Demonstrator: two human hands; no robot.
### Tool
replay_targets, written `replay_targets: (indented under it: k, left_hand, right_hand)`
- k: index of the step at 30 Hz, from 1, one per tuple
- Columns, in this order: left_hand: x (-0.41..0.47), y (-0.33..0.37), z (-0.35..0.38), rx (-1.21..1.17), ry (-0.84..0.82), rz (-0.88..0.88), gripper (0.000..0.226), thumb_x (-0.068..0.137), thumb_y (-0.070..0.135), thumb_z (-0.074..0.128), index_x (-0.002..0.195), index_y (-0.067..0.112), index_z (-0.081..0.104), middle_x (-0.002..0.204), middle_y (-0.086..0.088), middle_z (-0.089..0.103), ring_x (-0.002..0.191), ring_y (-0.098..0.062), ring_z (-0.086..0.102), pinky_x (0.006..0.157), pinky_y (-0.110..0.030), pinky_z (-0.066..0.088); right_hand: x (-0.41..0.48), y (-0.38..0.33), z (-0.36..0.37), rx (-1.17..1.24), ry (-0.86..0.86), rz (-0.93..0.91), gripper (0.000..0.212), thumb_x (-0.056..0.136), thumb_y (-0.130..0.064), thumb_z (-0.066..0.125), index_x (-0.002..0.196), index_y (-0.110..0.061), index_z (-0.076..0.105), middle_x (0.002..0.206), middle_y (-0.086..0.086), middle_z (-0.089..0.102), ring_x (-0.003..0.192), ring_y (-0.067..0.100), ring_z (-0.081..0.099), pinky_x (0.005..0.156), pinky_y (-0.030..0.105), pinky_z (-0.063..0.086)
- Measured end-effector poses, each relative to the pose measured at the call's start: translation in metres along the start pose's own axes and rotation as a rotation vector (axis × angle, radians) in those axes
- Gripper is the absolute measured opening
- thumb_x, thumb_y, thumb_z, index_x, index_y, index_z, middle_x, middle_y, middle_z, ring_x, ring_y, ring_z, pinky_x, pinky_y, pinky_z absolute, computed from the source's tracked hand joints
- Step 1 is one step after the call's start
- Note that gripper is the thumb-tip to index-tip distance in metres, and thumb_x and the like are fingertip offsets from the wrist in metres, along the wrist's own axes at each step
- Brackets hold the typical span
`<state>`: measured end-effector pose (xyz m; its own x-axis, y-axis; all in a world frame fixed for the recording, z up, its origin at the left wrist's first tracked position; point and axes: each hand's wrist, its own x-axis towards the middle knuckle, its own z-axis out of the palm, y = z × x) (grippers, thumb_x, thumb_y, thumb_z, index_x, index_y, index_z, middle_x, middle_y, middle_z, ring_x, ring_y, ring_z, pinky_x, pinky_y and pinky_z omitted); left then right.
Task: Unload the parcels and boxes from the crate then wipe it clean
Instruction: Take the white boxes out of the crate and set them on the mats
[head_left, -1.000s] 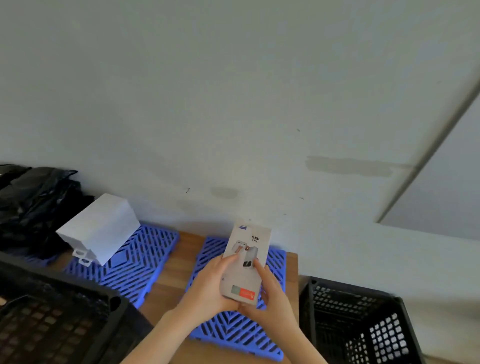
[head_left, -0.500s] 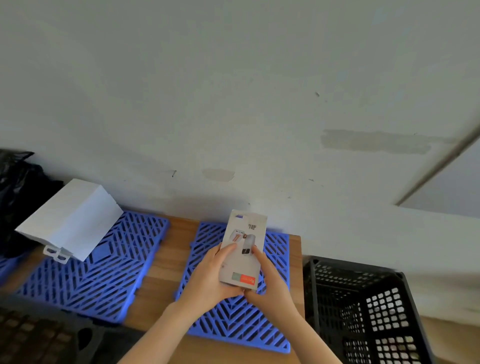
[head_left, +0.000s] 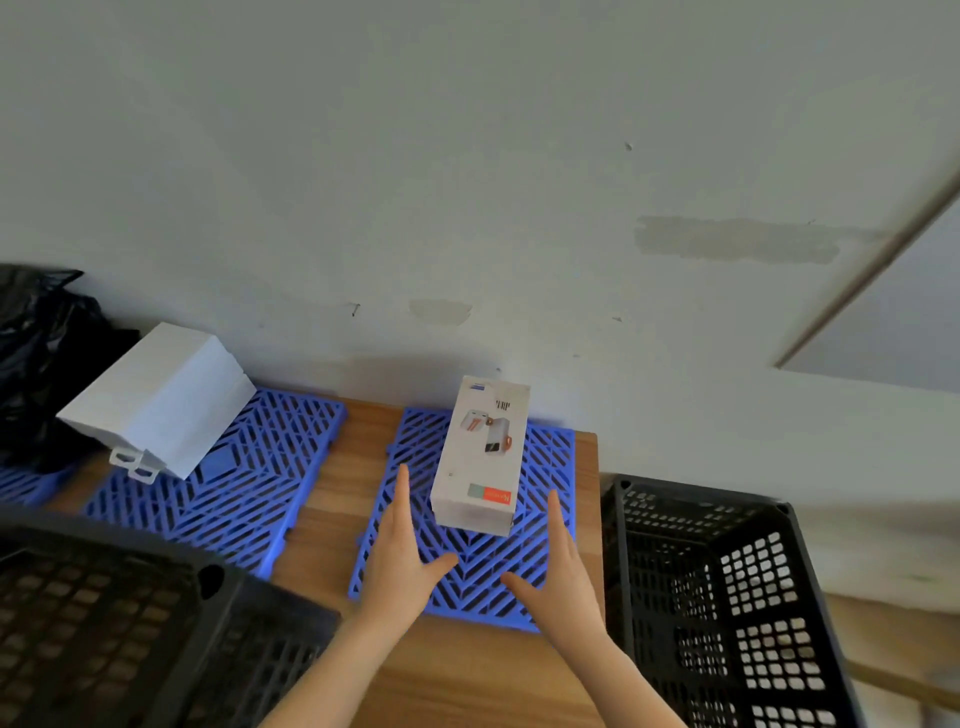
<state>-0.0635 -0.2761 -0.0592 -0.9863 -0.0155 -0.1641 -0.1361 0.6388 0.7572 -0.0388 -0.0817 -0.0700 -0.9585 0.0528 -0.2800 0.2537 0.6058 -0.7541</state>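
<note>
A small white product box with a printed picture and a red label lies flat on the right blue lattice mat. My left hand hovers just left of it, fingers straight, holding nothing. On the other side my right hand is spread the same way, a little short of the box. A black plastic crate fills the lower left corner; its inside is dark and mostly out of sight. A larger plain white box rests tilted on the left blue mat.
A second black lattice crate stands right of the wooden table, below its edge. Black plastic bags are heaped at the far left against the grey wall. A third blue mat shows at the left edge.
Both hands set the small box down flat on the right blue mat and let go, pulling back toward me. The view has shifted back, bringing the left crate into sight again.
</note>
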Motion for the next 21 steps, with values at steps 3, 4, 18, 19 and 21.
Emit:
replay_targets:
  k: [3,4,18,19,21]
  left_hand:
    - [-0.025,-0.028,0.018,0.118,-0.087,-0.186,0.124,0.080,0.034,0.079,0.146,0.034,-0.026,0.162,0.003,0.017,0.144,-0.019,0.031,0.110,-0.037,0.039]
    - [-0.032,-0.038,0.024,0.182,-0.141,-0.220,0.123,0.081,0.040,0.077,0.149,0.028,-0.026,0.162,0.000,0.017,0.145,-0.021,0.030,0.112,-0.036,0.037]
    - [-0.058,-0.068,0.047,0.707,-0.491,-0.177,0.122,0.081,0.071,0.057,0.136,0.020,-0.039,0.140,0.001,-0.052,0.144,-0.032,-0.030,0.119,-0.051,-0.003]
    - [-0.057,-0.068,0.047,0.708,-0.497,-0.181,0.122,0.080,0.071,0.057,0.136,0.019,-0.039,0.140,0.000,-0.053,0.144,-0.033,-0.030,0.119,-0.051,-0.003]
    - [-0.056,-0.066,0.048,0.713,-0.508,-0.191,0.123,0.080,0.071,0.057,0.135,0.018,-0.039,0.139,-0.001,-0.053,0.143,-0.033,-0.032,0.119,-0.052,-0.005]
  right_hand:
    - [-0.021,0.035,0.019,-0.240,-0.036,0.043,0.100,0.087,-0.051,0.062,0.147,-0.039,-0.017,0.161,-0.009,0.000,0.148,0.017,0.009,0.117,0.035,0.024]
    - [-0.026,0.046,0.025,-0.334,-0.077,0.055,0.094,0.089,-0.055,0.056,0.150,-0.035,-0.014,0.161,-0.007,-0.004,0.149,0.019,0.002,0.120,0.036,0.018]
    - [-0.043,0.080,0.043,-0.673,-0.235,-0.003,0.081,0.093,-0.049,0.045,0.148,-0.041,-0.016,0.146,-0.004,-0.043,0.132,0.020,-0.040,0.118,0.043,-0.002]
    - [-0.043,0.081,0.042,-0.665,-0.235,-0.003,0.082,0.093,-0.049,0.045,0.148,-0.041,-0.016,0.145,-0.005,-0.043,0.132,0.020,-0.040,0.118,0.042,-0.002]
    - [-0.042,0.082,0.043,-0.656,-0.234,-0.002,0.083,0.093,-0.049,0.045,0.147,-0.040,-0.019,0.145,-0.005,-0.044,0.132,0.020,-0.040,0.119,0.040,-0.002]
